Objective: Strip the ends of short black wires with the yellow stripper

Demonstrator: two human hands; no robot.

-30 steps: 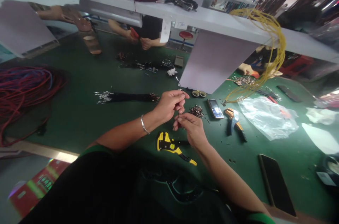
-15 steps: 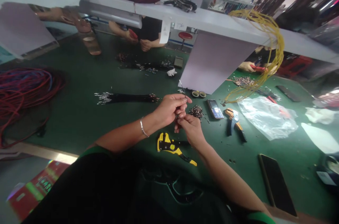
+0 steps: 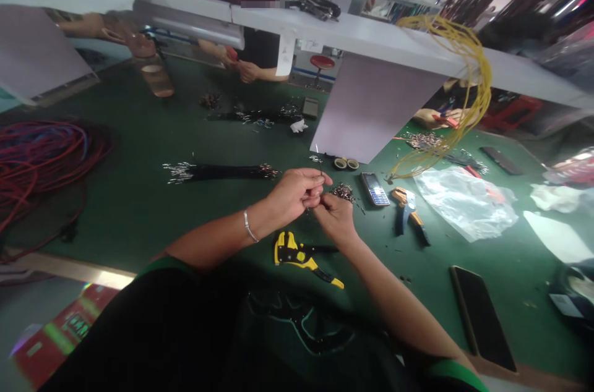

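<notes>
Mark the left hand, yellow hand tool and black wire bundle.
Left hand (image 3: 293, 195): head view, back of the hand.
Yellow hand tool (image 3: 295, 255): head view, its body.
Black wire bundle (image 3: 225, 172): head view, mid-length.

black wire (image 3: 320, 162), yellow-and-black pliers (image 3: 301, 256), green tabletop (image 3: 148, 213), yellow cable coil (image 3: 485, 76), red stool (image 3: 322, 62)

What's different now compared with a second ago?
The right hand has moved up against the left hand, which has dipped slightly toward the body. The thin wire in the left stands more upright. Nothing was visibly let go. The yellow-and-black tool and black wire bundle stayed put.
</notes>
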